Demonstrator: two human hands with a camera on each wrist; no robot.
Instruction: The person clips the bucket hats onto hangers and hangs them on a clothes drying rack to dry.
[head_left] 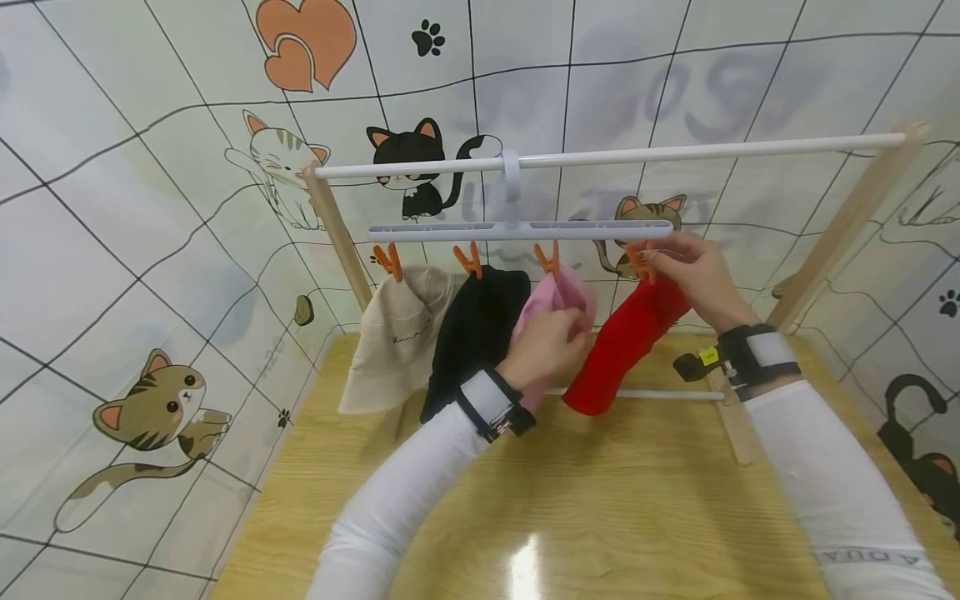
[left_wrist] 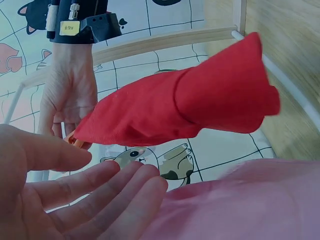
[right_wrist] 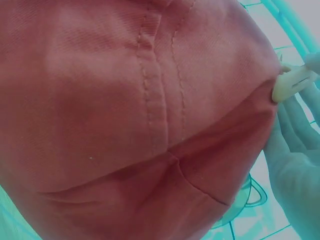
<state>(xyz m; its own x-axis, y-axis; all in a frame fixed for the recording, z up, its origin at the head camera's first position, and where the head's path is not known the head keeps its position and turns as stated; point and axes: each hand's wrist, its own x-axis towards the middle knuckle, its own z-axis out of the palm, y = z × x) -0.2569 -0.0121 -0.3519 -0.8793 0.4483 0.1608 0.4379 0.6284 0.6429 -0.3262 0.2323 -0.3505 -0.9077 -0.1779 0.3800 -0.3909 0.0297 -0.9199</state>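
Observation:
My right hand (head_left: 703,279) pinches an orange clothespin (head_left: 641,262) at the right end of a pale hanger (head_left: 450,233). From that clothespin hangs a red cloth hat (head_left: 617,354), tilted with its wider end down and left; its stitched seams fill most of the right wrist view. My left hand (head_left: 546,346) is in front of a pink hat (head_left: 573,287), fingers loosely bent and holding nothing in the left wrist view (left_wrist: 95,195). A black hat (head_left: 486,312) and a beige hat (head_left: 401,333) with small lettering hang to the left, each from its own orange clothespin.
The hanger hooks over a white rod (head_left: 697,153) carried by wooden side posts (head_left: 847,225). A lower white bar (head_left: 652,394) crosses near the wood-grain tabletop (head_left: 570,500). Behind the rack stands a wall (head_left: 517,100) with cat drawings.

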